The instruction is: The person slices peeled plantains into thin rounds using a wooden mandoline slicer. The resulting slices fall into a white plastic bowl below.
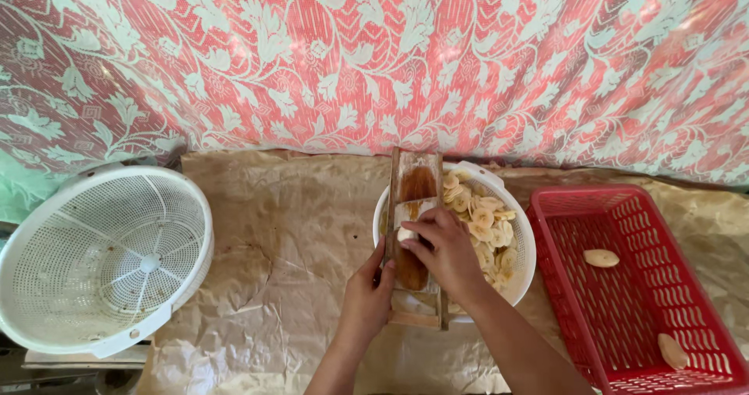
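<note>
A wooden slicer board [416,178] lies across a white bowl [523,240] that holds several pale banana slices [485,222]. My right hand [445,247] presses a small peeled banana piece [406,235] against the board near its metal blade. My left hand [368,293] grips the board's lower left edge and steadies it. Both hands are in the lower middle of the head view.
A round white perforated colander [101,258] sits at the left. A red plastic basket [624,286] at the right holds two peeled pale pieces [601,257]. Crumpled brown paper [289,239] covers the surface. A red and green patterned cloth [374,59] hangs behind.
</note>
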